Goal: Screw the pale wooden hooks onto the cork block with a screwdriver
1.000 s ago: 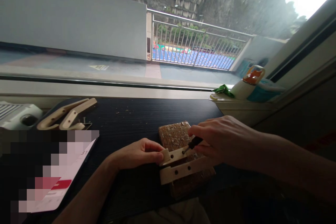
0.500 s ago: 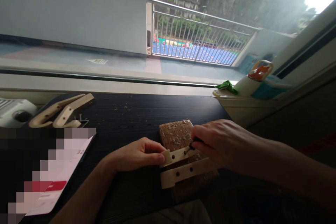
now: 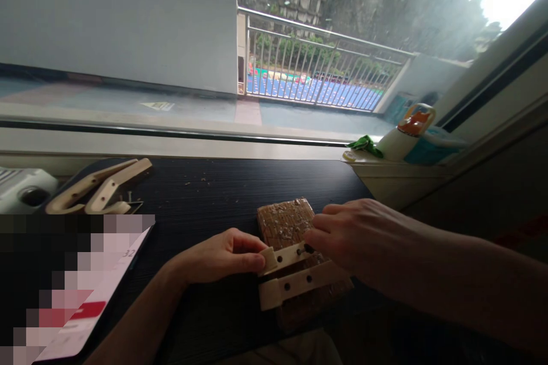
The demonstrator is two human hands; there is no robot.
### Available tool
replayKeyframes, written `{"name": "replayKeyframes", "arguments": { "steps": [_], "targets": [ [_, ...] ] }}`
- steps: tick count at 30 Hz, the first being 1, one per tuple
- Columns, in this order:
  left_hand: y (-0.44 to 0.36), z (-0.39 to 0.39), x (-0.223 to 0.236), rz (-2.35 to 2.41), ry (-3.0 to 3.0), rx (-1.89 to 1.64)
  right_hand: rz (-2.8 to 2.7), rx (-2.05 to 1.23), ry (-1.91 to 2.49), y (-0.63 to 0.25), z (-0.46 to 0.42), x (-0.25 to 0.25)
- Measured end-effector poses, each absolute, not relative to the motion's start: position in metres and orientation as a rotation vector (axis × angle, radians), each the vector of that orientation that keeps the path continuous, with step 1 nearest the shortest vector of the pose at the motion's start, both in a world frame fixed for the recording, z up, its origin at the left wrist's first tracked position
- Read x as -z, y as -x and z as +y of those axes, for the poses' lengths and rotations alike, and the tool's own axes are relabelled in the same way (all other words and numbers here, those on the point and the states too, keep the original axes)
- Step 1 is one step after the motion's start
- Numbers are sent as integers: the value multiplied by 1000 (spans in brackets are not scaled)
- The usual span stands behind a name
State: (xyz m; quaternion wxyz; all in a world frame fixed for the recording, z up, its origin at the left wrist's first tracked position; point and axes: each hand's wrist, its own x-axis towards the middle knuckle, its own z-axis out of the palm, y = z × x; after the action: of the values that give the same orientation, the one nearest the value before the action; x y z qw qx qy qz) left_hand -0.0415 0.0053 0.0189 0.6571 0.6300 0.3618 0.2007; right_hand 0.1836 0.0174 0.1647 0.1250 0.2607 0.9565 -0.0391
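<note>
A pale wooden strip with drilled holes [image 3: 287, 255] lies across a brown wooden block [image 3: 285, 219]. My left hand [image 3: 229, 254] pinches the thick end of that strip between thumb and fingers. Over the strip's other half, my right hand [image 3: 342, 234] is closed on a small dark slender tool [image 3: 307, 248], whose kind I cannot make out; its tip is at or near a hole. Most of the tool is hidden in the fingers. Nearer me, a second holed strip [image 3: 297, 285] of the same shape rests on the block.
On the dark table [image 3: 205, 182], several bent wooden pieces [image 3: 103, 191] lie at the back left beside screws [image 3: 130, 198]. A pinkish-white sheet [image 3: 115, 274] is at the left, next to a white device [image 3: 25, 188]. A bottle [image 3: 398, 140] and green cloth [image 3: 366, 145] stand on the sill.
My right hand has turned and its fingers sit lower, closer to the strip, covering more of the dark tool. My left hand keeps its pinch. The view has shifted slightly.
</note>
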Motion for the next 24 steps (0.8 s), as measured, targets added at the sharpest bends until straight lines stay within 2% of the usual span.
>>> {"name": "replayKeyframes", "arguments": {
  "steps": [6,10,17,24],
  "targets": [
    [42,4,-20,848,-1424,-437,2858,270,-724,-198,33,-147],
    [41,4,-20,842,-1423,-443,2735,112,-896,-201,39,-141],
    [40,4,-20,846,-1448,-458,2729,-113,-909,-189,33,-147],
    [41,5,-20,827,-1445,-455,2867,177,-641,-193,32,-156]
  ]
}}
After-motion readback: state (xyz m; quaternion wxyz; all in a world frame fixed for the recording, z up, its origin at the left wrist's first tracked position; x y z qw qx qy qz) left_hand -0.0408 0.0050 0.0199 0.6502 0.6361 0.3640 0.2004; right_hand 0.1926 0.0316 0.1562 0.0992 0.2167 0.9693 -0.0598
